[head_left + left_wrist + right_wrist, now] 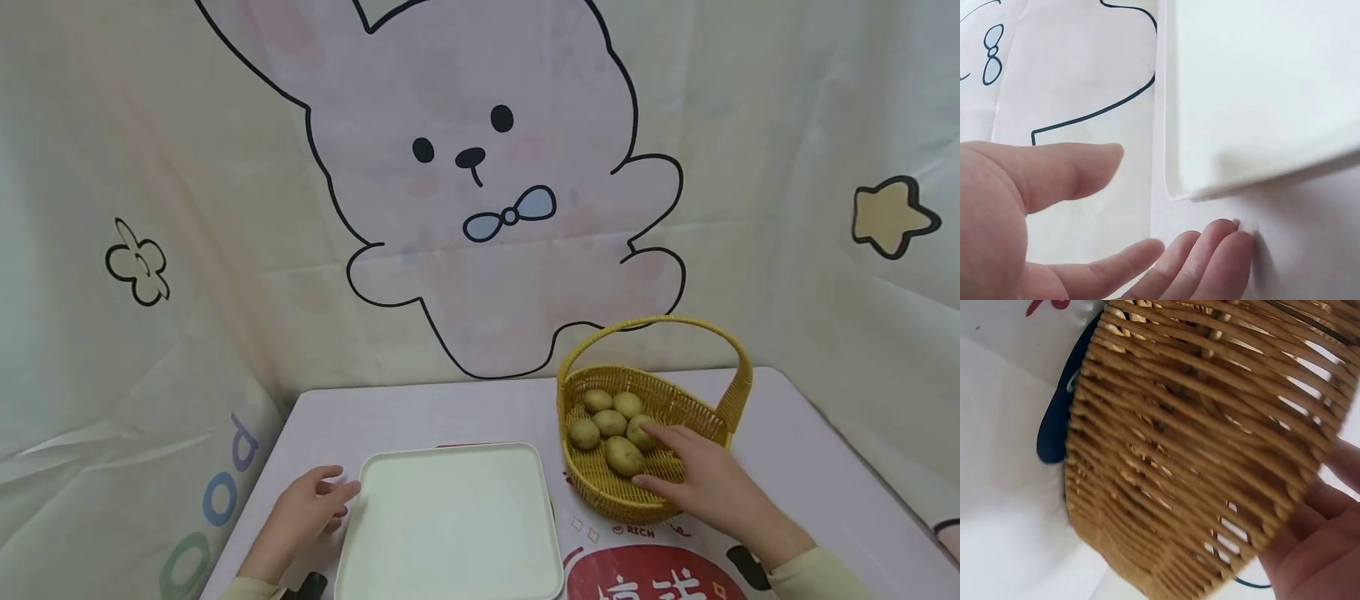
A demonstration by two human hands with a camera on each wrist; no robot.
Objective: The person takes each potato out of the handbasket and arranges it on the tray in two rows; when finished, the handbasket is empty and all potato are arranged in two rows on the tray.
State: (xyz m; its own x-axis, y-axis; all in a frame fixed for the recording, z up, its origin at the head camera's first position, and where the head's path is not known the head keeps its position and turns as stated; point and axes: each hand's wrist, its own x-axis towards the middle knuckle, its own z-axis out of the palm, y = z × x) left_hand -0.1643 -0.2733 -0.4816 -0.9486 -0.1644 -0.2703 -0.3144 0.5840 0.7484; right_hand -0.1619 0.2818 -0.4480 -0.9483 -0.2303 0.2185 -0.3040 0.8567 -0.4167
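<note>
In the head view my right hand (705, 479) reaches over the near rim of a yellow wicker basket (607, 504). Its thumb and forefinger are spread, and the forefinger's tip is at a potato (642, 432); whether they touch is unclear. Several potatoes lie together inside, one larger potato (624, 457) nearest the thumb. The right wrist view shows the basket's woven side (1197, 456), partly hiding that hand. Beside the left edge of a pale rectangular tray (450, 525), my left hand (303, 512) holds nothing, its fingers loosely bent near the rim (1175, 181).
The basket's tall arched handle (738, 383) rises above my right hand. A red printed design (652, 575) lies on the white table (345, 417) between tray and basket. Behind stands a cloth backdrop (525, 275) with a cartoon animal.
</note>
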